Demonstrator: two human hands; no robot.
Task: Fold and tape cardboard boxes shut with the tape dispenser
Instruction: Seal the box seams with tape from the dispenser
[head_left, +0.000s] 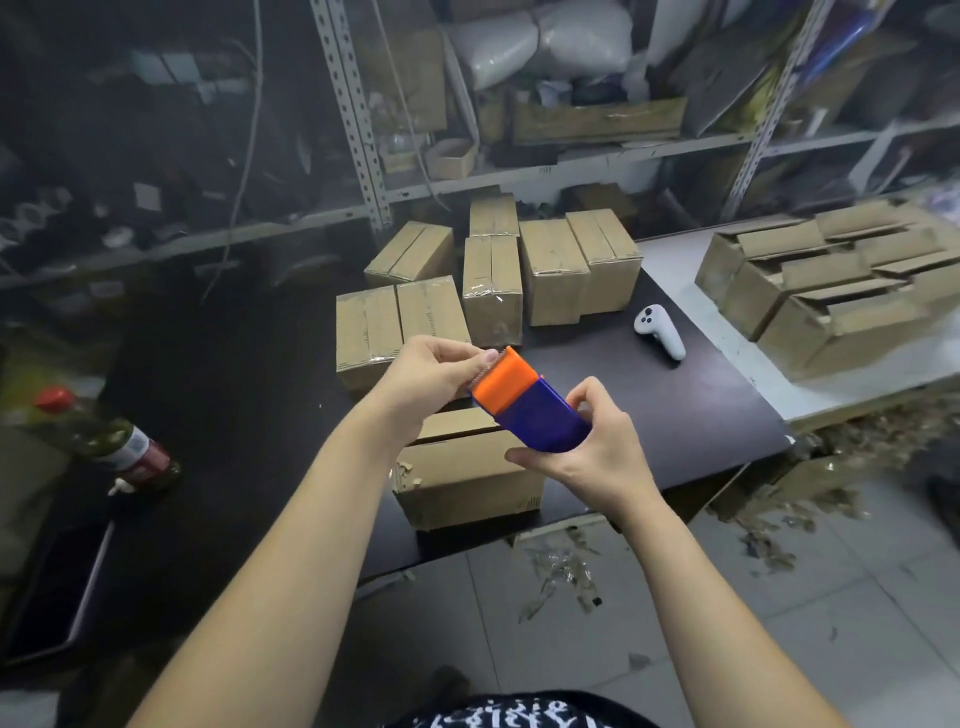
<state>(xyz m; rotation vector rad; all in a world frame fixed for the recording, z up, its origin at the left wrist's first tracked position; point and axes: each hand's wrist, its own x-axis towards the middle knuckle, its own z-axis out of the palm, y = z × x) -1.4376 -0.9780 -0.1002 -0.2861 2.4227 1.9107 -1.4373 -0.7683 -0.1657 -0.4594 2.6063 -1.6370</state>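
I see my left hand (431, 382) and right hand (597, 454) on bare forearms (291, 545) that run to the frame's lower edge. At bottom centre, a dark top (519, 716) carries a white print, too blurred to read.

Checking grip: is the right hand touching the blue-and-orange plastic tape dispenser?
Touching. Head view: the right hand grips the blue-and-orange plastic tape dispenser by its blue body.
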